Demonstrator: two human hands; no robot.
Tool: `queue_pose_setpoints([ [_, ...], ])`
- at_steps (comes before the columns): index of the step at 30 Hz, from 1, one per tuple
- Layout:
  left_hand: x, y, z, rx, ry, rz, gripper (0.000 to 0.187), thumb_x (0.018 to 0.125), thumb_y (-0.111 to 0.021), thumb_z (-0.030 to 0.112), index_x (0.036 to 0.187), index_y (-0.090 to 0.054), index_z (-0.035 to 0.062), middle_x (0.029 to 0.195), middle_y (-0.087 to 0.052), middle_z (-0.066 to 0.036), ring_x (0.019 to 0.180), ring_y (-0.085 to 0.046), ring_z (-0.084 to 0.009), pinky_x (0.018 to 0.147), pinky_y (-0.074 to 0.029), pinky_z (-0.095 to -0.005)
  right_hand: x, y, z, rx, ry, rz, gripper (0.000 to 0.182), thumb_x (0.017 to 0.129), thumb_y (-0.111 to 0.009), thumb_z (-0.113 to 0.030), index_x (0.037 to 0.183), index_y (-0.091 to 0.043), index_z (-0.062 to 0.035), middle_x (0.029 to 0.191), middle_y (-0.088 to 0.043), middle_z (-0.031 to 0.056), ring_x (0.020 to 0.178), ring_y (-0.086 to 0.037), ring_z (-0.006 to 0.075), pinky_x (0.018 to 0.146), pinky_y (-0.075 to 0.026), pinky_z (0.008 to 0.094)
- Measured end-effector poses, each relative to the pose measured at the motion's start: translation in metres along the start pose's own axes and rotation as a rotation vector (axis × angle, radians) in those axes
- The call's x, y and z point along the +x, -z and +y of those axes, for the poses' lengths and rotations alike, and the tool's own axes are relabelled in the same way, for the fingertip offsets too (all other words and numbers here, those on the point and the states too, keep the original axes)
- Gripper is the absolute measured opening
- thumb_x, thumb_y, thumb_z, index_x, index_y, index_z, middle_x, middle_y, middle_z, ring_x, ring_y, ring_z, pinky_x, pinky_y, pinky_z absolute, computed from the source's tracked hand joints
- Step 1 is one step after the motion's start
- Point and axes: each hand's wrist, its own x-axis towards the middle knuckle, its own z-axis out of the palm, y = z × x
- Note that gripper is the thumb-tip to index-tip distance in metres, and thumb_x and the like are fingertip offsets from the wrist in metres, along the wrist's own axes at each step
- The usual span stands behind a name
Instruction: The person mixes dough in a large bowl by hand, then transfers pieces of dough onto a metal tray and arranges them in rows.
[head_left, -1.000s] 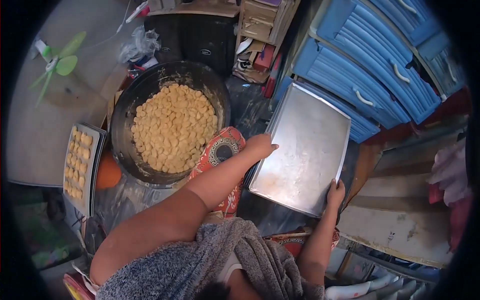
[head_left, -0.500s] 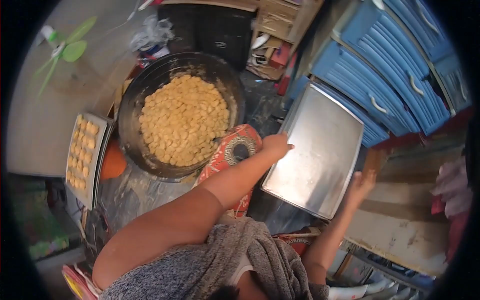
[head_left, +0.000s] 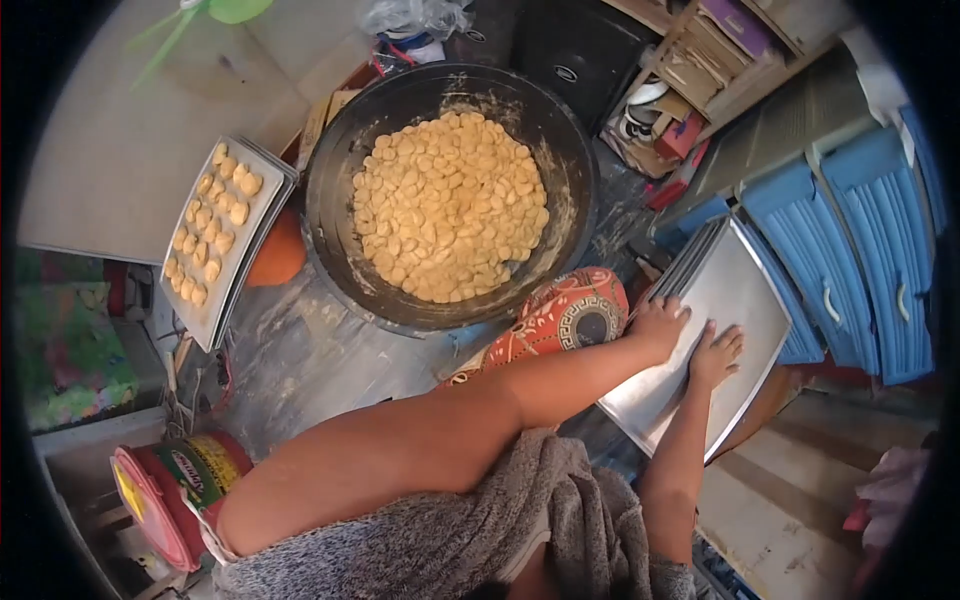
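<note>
My left hand (head_left: 660, 330) rests at the left edge of a shiny metal baking tray (head_left: 735, 275), its fingers slightly apart over the surface. Beside it, my right hand (head_left: 715, 357) lies on the tray with its fingers spread. Several more tray edges show under this top tray, so it sits on a stack. Its upper face carries nothing except my hands. To the left stands a large black tub (head_left: 580, 190) holding a heap of small, round, pale-yellow pieces that look like dough (head_left: 450, 205).
Rows of similar pieces lie on another tray (head_left: 205, 300) at the left, above an orange container (head_left: 278, 250). Blue louvred drawers (head_left: 800, 240) stand right of the tray stack. A red-patterned cloth (head_left: 550, 320) is near my left forearm. A red-lidded bucket (head_left: 180, 490) sits lower left.
My view has shifted, so the tub appears further right. My left hand has gone from the tray's edge onto its surface, and my right hand from beside the tray onto it.
</note>
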Motion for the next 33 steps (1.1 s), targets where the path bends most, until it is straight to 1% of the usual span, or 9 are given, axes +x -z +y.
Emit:
queue_pose_setpoints([
  [4, -0.019, 0.077, -0.011, -0.443, -0.410, 0.195, 0.075, 0.069, -0.075, 0.031, 0.132, -0.039, 0.0134, 0.141, -0.023, -0.023, 0.129, -0.026, -0.0441, 0.104, -0.025, -0.0515, 0.037, 0.021, -0.027, 0.375, -0.213, -0.046, 0.080, 0.089, -0.038, -0.057, 0.142, -0.019, -0.0007, 0.148, -0.016, 0.0221, 0.139, -0.011, 0.0312, 0.109, -0.008, 0.0524],
  [6, -0.012, 0.115, -0.072, -0.544, -0.471, 0.509, 0.065, 0.065, -0.076, 0.033, 0.121, -0.050, 0.0109, 0.135, -0.032, -0.024, 0.127, -0.028, -0.0417, 0.101, -0.027, -0.0523, 0.071, 0.017, -0.061, 0.693, 0.152, 0.127, 0.081, 0.088, -0.050, -0.048, 0.139, -0.019, 0.0068, 0.147, -0.017, 0.0238, 0.137, -0.015, 0.0332, 0.111, -0.010, 0.0392],
  [8, -0.021, 0.158, -0.158, -0.216, -0.173, 0.769, 0.048, 0.069, -0.073, 0.034, 0.107, -0.060, 0.0079, 0.122, -0.047, -0.023, 0.121, -0.038, -0.0386, 0.100, -0.033, -0.0458, 0.052, 0.080, -0.181, 0.956, 0.314, 0.057, 0.081, 0.086, -0.057, -0.042, 0.138, -0.020, 0.0082, 0.145, -0.020, 0.0253, 0.135, -0.020, 0.0325, 0.111, -0.013, 0.0367],
  [13, -0.051, 0.166, -0.403, -0.307, 0.758, 0.594, 0.068, 0.074, -0.066, 0.051, 0.120, -0.053, 0.0021, 0.125, -0.046, -0.023, 0.112, -0.049, -0.0356, 0.092, -0.042, -0.0391, 0.040, 0.014, -0.370, 0.746, 0.759, -0.080, 0.079, 0.076, -0.070, -0.037, 0.130, -0.037, 0.0095, 0.132, -0.042, 0.0249, 0.123, -0.040, 0.0313, 0.103, -0.030, 0.0367],
  [19, -0.005, 0.169, -0.486, -0.053, 0.700, 0.479, 0.068, 0.075, -0.063, 0.054, 0.124, -0.051, 0.0092, 0.133, -0.040, -0.022, 0.118, -0.044, -0.0385, 0.094, -0.040, -0.0431, -0.074, -0.225, -0.370, 0.611, -0.003, -0.975, 0.093, 0.078, -0.068, -0.035, 0.144, -0.009, -0.0085, 0.146, -0.022, 0.0162, 0.130, -0.029, 0.0357, 0.100, -0.037, 0.0469],
  [21, 0.034, 0.158, -0.505, 0.053, 0.667, 0.408, 0.069, 0.074, -0.063, 0.055, 0.127, -0.049, 0.0114, 0.135, -0.038, -0.021, 0.122, -0.039, -0.0380, 0.096, -0.039, -0.0445, -0.108, -0.213, -0.349, 0.434, -0.145, -1.182, 0.092, 0.078, -0.068, -0.032, 0.145, -0.008, -0.0092, 0.147, -0.017, 0.0153, 0.132, -0.024, 0.0344, 0.100, -0.036, 0.0463],
  [24, 0.098, 0.145, -0.520, 0.146, 0.584, 0.337, 0.073, 0.073, -0.063, 0.056, 0.131, -0.044, 0.0161, 0.140, -0.031, -0.019, 0.130, -0.028, -0.0379, 0.100, -0.032, -0.0506, -0.089, -0.220, -0.355, 0.261, -0.183, -1.153, 0.090, 0.078, -0.068, -0.028, 0.145, -0.010, -0.0090, 0.146, -0.017, 0.0151, 0.132, -0.023, 0.0333, 0.101, -0.034, 0.0452],
  [29, 0.142, 0.130, -0.491, 0.360, 0.695, 0.419, 0.086, 0.062, -0.064, 0.068, 0.134, -0.039, 0.0264, 0.145, -0.024, -0.010, 0.132, -0.020, -0.0445, 0.094, -0.017, -0.0719, -0.033, -0.238, -0.354, 0.819, -0.265, -1.034, 0.086, 0.079, -0.064, -0.021, 0.145, -0.010, -0.0090, 0.146, -0.020, 0.0165, 0.132, -0.023, 0.0330, 0.101, -0.032, 0.0471],
  [33, 0.127, 0.130, -0.459, 0.363, 0.699, 0.199, 0.077, 0.069, -0.063, 0.059, 0.132, -0.043, 0.0218, 0.142, -0.030, -0.010, 0.132, -0.022, -0.0414, 0.103, -0.018, -0.0606, -0.013, -0.218, -0.358, 0.903, -0.375, -1.220, 0.085, 0.080, -0.065, -0.024, 0.145, -0.011, -0.0145, 0.144, -0.026, 0.0154, 0.130, -0.029, 0.0325, 0.103, -0.028, 0.0456],
])
